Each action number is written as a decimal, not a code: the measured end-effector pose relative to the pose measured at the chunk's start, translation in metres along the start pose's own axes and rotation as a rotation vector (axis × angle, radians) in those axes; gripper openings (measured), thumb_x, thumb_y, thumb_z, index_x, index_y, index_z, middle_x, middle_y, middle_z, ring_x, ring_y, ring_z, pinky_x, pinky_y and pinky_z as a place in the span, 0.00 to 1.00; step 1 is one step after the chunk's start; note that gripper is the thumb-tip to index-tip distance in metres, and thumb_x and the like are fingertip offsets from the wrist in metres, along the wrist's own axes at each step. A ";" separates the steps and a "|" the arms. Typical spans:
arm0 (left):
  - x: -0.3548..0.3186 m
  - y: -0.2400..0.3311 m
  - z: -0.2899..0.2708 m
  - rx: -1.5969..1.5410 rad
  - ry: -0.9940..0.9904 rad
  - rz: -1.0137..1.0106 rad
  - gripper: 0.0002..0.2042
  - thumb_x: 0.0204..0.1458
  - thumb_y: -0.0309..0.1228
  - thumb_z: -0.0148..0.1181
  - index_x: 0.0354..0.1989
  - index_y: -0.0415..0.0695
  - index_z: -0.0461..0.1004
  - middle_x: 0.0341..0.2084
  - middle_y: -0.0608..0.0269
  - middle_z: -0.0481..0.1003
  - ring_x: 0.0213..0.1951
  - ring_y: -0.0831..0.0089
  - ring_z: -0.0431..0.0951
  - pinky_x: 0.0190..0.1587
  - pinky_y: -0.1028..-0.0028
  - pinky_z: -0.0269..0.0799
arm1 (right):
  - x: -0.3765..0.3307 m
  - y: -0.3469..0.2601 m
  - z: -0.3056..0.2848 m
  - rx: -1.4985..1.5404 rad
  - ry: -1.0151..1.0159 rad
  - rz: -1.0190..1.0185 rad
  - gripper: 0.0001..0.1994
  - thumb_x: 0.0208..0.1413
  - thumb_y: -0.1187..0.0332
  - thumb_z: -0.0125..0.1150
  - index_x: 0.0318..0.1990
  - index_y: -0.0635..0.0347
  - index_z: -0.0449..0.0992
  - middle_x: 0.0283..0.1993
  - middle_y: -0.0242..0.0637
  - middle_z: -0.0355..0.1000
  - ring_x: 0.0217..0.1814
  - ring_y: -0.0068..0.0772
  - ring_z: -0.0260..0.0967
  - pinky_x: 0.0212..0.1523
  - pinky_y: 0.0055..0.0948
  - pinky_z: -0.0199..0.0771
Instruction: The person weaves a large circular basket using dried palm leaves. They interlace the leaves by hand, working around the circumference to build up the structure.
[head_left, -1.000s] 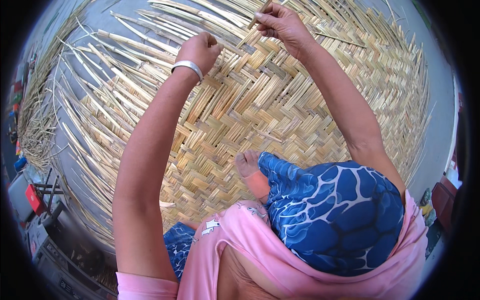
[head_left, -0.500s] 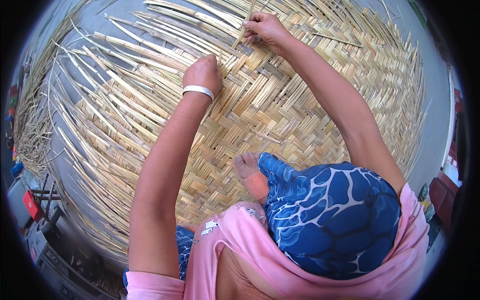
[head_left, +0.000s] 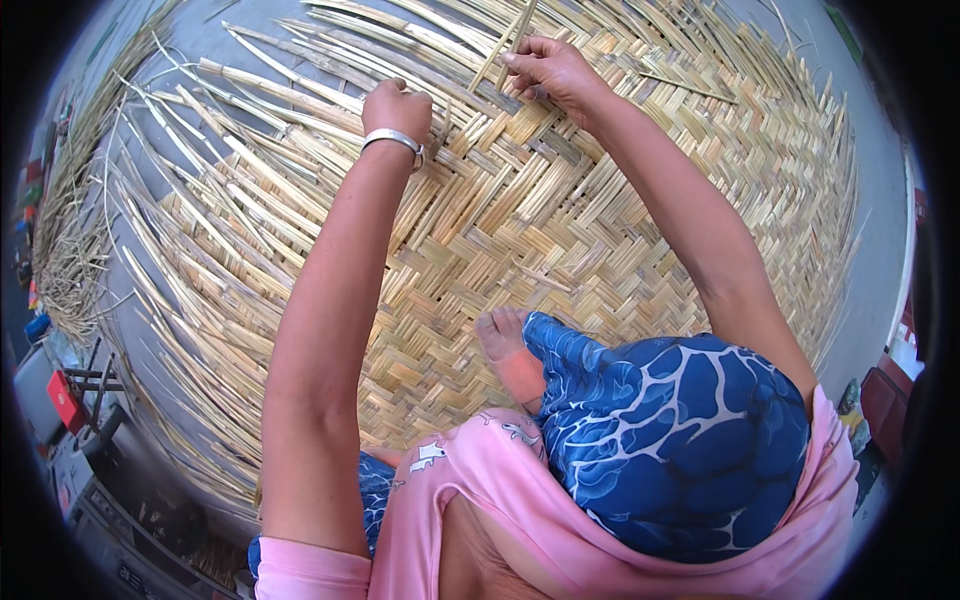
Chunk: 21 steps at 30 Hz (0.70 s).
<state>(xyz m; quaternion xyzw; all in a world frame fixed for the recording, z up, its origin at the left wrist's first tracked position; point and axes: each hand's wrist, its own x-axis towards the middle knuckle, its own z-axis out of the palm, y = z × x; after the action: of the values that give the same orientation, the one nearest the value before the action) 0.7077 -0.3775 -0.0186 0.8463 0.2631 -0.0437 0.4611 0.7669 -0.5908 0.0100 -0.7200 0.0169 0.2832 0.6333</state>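
Observation:
A large woven mat (head_left: pixel 500 235) of flat, pale reed strips spreads under me in a slanting pattern. My right hand (head_left: pixel 558 80) pinches a reed strip (head_left: pixel 517 42) between thumb and fingers, and the strip stands tilted up from the weave at the far side. To the left, my left hand (head_left: pixel 397 112) is closed, knuckles up, over the long unwoven strip ends (head_left: pixel 300 118) at the mat's edge. Whatever its curled fingers hold is hidden beneath them. A bracelet circles that wrist. My bare foot (head_left: pixel 505 340) rests on the woven part.
Loose strip ends fan out along the mat's left and far edges over a grey floor (head_left: pixel 215 40). A heap of thin stalks (head_left: pixel 75 250) lies at the far left. Beside it at lower left are a red box (head_left: pixel 66 402) and dark furniture. A dark red object (head_left: pixel 888 400) stands at right.
My left hand has moved farther away from me across the strip ends, staying closed. My right hand still pinches a strip, raised with its lower end apart from a neighbouring one.

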 end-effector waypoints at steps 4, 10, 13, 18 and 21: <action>0.010 0.030 -0.007 -0.348 0.007 -0.309 0.14 0.48 0.28 0.61 0.42 0.35 0.69 0.29 0.60 0.68 0.30 0.69 0.70 0.30 0.71 0.73 | 0.004 -0.007 -0.001 0.029 -0.035 -0.047 0.08 0.55 0.64 0.62 0.38 0.57 0.74 0.30 0.28 0.72 0.28 0.15 0.69 0.28 0.16 0.72; 0.018 0.062 -0.021 -0.599 0.021 -0.481 0.25 0.47 0.31 0.64 0.52 0.38 0.63 0.41 0.53 0.66 0.43 0.61 0.69 0.36 0.65 0.77 | 0.026 -0.004 0.012 0.052 -0.036 -0.109 0.08 0.55 0.68 0.61 0.40 0.57 0.72 0.32 0.30 0.72 0.28 0.16 0.71 0.28 0.17 0.74; 0.030 0.057 -0.022 -0.633 0.008 -0.514 0.20 0.48 0.31 0.64 0.47 0.39 0.63 0.34 0.57 0.67 0.33 0.65 0.72 0.28 0.68 0.78 | 0.032 -0.003 0.021 0.106 -0.050 -0.067 0.08 0.58 0.67 0.58 0.41 0.59 0.70 0.34 0.33 0.74 0.32 0.19 0.74 0.29 0.17 0.76; 0.022 0.037 -0.023 -0.628 -0.208 -0.478 0.15 0.47 0.34 0.66 0.37 0.43 0.68 0.22 0.66 0.67 0.27 0.73 0.72 0.22 0.75 0.70 | 0.031 -0.011 0.032 0.249 -0.070 -0.006 0.09 0.59 0.68 0.57 0.42 0.63 0.71 0.34 0.37 0.73 0.28 0.22 0.74 0.23 0.16 0.73; 0.010 0.031 -0.019 -0.706 -0.243 -0.413 0.11 0.50 0.33 0.63 0.36 0.43 0.69 0.25 0.65 0.69 0.31 0.69 0.74 0.32 0.73 0.73 | 0.027 -0.013 0.035 0.251 -0.096 0.035 0.10 0.59 0.68 0.56 0.44 0.64 0.70 0.36 0.38 0.73 0.29 0.23 0.75 0.20 0.14 0.72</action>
<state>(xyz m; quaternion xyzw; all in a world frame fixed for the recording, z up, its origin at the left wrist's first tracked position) 0.7279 -0.3723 0.0126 0.5549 0.3697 -0.1417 0.7316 0.7808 -0.5466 0.0087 -0.6201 0.0346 0.3242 0.7135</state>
